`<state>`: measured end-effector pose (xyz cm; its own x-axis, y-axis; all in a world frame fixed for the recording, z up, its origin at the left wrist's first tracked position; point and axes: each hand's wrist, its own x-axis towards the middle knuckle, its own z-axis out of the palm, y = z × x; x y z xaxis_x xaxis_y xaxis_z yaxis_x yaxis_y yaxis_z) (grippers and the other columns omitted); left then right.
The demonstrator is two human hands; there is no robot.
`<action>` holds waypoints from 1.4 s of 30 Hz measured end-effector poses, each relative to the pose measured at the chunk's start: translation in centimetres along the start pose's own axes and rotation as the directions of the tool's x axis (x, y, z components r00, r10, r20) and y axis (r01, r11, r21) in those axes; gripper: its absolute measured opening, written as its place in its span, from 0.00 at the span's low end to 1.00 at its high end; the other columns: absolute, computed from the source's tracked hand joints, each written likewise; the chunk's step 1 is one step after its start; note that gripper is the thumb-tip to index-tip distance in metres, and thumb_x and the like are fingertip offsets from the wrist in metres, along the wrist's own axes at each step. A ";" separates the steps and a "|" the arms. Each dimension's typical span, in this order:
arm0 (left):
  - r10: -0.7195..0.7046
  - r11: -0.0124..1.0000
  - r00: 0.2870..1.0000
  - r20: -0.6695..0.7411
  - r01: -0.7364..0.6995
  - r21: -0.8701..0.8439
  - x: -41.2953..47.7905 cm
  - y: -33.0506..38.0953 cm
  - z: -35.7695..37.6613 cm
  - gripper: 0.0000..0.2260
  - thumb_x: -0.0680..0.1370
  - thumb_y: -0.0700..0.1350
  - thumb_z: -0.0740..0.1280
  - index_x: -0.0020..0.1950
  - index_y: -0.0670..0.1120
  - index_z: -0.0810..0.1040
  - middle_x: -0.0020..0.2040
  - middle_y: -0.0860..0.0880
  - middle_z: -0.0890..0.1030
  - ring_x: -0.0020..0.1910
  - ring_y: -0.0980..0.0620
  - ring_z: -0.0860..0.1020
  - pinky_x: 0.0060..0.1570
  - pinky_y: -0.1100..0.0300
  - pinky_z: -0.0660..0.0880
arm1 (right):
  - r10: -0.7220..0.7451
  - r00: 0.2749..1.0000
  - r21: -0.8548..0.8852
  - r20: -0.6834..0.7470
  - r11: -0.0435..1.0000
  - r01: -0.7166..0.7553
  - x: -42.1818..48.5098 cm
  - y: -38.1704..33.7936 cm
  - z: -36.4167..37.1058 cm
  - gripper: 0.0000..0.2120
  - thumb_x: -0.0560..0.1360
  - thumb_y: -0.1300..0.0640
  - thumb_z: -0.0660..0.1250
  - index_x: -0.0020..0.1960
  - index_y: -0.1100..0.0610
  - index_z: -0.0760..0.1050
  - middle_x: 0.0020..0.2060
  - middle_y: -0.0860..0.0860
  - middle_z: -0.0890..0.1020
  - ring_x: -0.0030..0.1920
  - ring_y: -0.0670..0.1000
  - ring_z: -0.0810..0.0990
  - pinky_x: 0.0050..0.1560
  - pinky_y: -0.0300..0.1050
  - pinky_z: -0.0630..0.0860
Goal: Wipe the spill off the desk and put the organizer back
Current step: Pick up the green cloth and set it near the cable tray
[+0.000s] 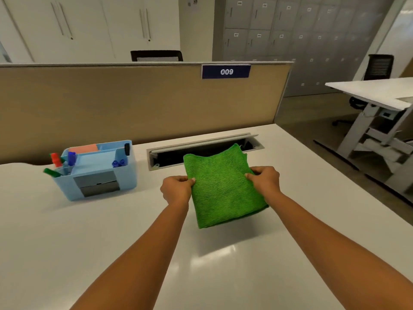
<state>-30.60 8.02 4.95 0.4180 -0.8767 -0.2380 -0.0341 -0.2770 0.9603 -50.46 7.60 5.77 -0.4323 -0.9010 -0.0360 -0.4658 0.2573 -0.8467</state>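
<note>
A folded green cloth (221,189) is held just above the white desk (111,238), in front of the cable slot. My left hand (176,189) pinches its left edge and my right hand (266,180) pinches its right edge. A light blue organizer (96,173) stands on the desk to the left, holding markers, blue scissors and a pink pad. No spill is visible on the desk surface.
An open cable tray slot (201,151) runs along the desk's back behind the cloth. A tan partition (134,104) with a "009" sign (226,71) walls the back. The desk's right edge drops to the floor; another desk (375,90) stands at far right.
</note>
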 end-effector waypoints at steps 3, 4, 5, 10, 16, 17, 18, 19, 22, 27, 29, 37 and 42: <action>0.006 0.999 1.000 0.018 -0.006 0.031 1.1 0.1 5.3 0.13 0.67 0.39 0.75 0.49 0.36 0.81 0.49 0.36 0.83 0.47 0.38 0.81 0.55 0.46 0.77 | 0.009 0.999 -0.013 -0.031 1.000 -0.009 4.5 1.9 -1.9 0.16 0.73 0.62 0.69 0.60 0.64 0.77 0.59 0.60 0.80 0.58 0.59 0.78 0.60 0.45 0.72; 0.007 0.999 1.000 0.022 -0.008 0.047 1.5 0.0 6.9 0.13 0.67 0.39 0.75 0.49 0.36 0.81 0.49 0.37 0.83 0.47 0.38 0.81 0.55 0.46 0.77 | 0.017 0.999 -0.014 -0.038 1.000 -0.018 5.8 2.5 -2.3 0.16 0.73 0.62 0.69 0.60 0.64 0.77 0.58 0.60 0.80 0.58 0.59 0.78 0.60 0.45 0.72; 0.008 0.998 1.000 0.027 -0.009 0.061 1.9 0.0 8.4 0.12 0.67 0.39 0.74 0.49 0.37 0.81 0.49 0.37 0.83 0.47 0.39 0.82 0.55 0.46 0.77 | 0.021 0.999 -0.012 -0.043 1.000 -0.021 7.1 3.1 -2.6 0.16 0.73 0.62 0.69 0.60 0.64 0.77 0.58 0.60 0.80 0.58 0.59 0.78 0.60 0.46 0.72; 0.014 0.992 0.999 0.043 -0.019 0.122 4.2 -0.9 14.1 0.10 0.68 0.39 0.74 0.48 0.37 0.82 0.47 0.37 0.84 0.46 0.39 0.82 0.54 0.48 0.77 | 0.030 0.998 -0.020 -0.055 0.999 -0.031 12.2 5.7 -2.8 0.14 0.73 0.63 0.68 0.59 0.64 0.77 0.57 0.61 0.81 0.57 0.59 0.78 0.60 0.46 0.72; 0.026 0.980 0.999 0.024 -0.030 0.197 7.3 -2.3 17.9 0.11 0.68 0.40 0.74 0.48 0.37 0.82 0.48 0.37 0.84 0.47 0.39 0.82 0.55 0.48 0.76 | 0.023 0.998 -0.028 -0.052 0.999 -0.024 16.8 7.3 -1.9 0.14 0.73 0.63 0.68 0.58 0.64 0.78 0.56 0.61 0.81 0.57 0.59 0.78 0.60 0.46 0.72; 0.021 0.976 1.000 0.020 -0.025 0.215 7.7 -2.6 18.3 0.11 0.68 0.40 0.74 0.48 0.37 0.82 0.48 0.37 0.84 0.47 0.39 0.82 0.55 0.48 0.76 | 0.023 0.999 -0.038 -0.049 0.999 -0.024 17.3 7.6 -1.6 0.14 0.73 0.63 0.68 0.58 0.64 0.78 0.56 0.61 0.81 0.57 0.60 0.78 0.60 0.46 0.72; 0.015 0.973 1.000 0.015 -0.018 0.231 8.0 -2.8 18.5 0.12 0.68 0.40 0.74 0.49 0.37 0.82 0.49 0.37 0.84 0.48 0.39 0.81 0.56 0.48 0.76 | 0.024 0.999 -0.045 -0.046 0.999 -0.026 17.7 7.8 -1.4 0.14 0.73 0.63 0.68 0.58 0.64 0.77 0.56 0.61 0.81 0.57 0.60 0.78 0.60 0.47 0.72; 0.006 0.969 1.000 0.009 -0.008 0.247 8.2 -3.0 18.7 0.12 0.68 0.40 0.74 0.49 0.37 0.81 0.49 0.37 0.83 0.48 0.38 0.81 0.56 0.48 0.76 | 0.029 0.999 -0.054 -0.042 0.998 -0.032 18.0 8.1 -1.2 0.14 0.73 0.63 0.68 0.59 0.64 0.77 0.56 0.61 0.81 0.57 0.60 0.78 0.61 0.48 0.72; 0.017 0.944 1.000 -0.001 -0.016 0.330 8.6 -3.3 18.8 0.15 0.69 0.40 0.73 0.54 0.39 0.80 0.53 0.38 0.82 0.52 0.39 0.80 0.56 0.51 0.75 | 0.034 0.998 -0.166 -0.058 0.985 -0.043 18.3 8.9 -0.6 0.15 0.73 0.62 0.67 0.60 0.63 0.76 0.57 0.61 0.80 0.57 0.61 0.78 0.60 0.49 0.73; 0.341 0.767 0.937 0.082 -0.328 0.551 8.3 -4.0 19.3 0.18 0.74 0.41 0.65 0.65 0.44 0.71 0.65 0.45 0.74 0.64 0.45 0.71 0.59 0.52 0.70 | -0.342 0.940 -0.626 -0.008 0.735 0.262 18.0 10.0 0.4 0.20 0.76 0.59 0.61 0.68 0.59 0.69 0.67 0.57 0.72 0.67 0.56 0.68 0.66 0.49 0.63; 0.438 0.663 0.873 0.216 -0.476 0.579 8.0 -4.3 19.9 0.18 0.77 0.42 0.60 0.68 0.44 0.68 0.70 0.45 0.69 0.70 0.48 0.65 0.68 0.54 0.63 | -0.430 0.898 -0.603 0.092 0.694 0.394 17.8 9.7 1.2 0.20 0.78 0.59 0.58 0.69 0.60 0.66 0.70 0.56 0.68 0.71 0.54 0.64 0.71 0.47 0.56; 0.290 0.310 0.796 0.532 -0.604 0.734 8.0 -6.9 21.1 0.26 0.80 0.53 0.46 0.75 0.43 0.48 0.77 0.44 0.48 0.76 0.48 0.45 0.74 0.50 0.44 | -0.305 0.875 -0.595 0.376 0.644 0.481 17.6 10.9 4.2 0.26 0.81 0.47 0.48 0.75 0.57 0.53 0.76 0.56 0.55 0.76 0.54 0.50 0.74 0.54 0.48; 0.278 0.308 0.799 0.533 -0.599 0.739 8.2 -7.4 21.2 0.26 0.80 0.54 0.45 0.75 0.43 0.46 0.78 0.44 0.47 0.76 0.48 0.44 0.74 0.50 0.44 | -0.320 0.872 -0.605 0.371 0.629 0.488 17.5 11.6 4.5 0.27 0.80 0.45 0.46 0.75 0.56 0.51 0.76 0.55 0.54 0.76 0.53 0.49 0.75 0.54 0.46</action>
<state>-46.17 -5.43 -7.16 -0.1588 -0.9873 -0.0009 -0.9318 0.1496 0.3307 -59.95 -6.78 -7.13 0.0579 -0.9974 0.0425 -0.9712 -0.0662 -0.2289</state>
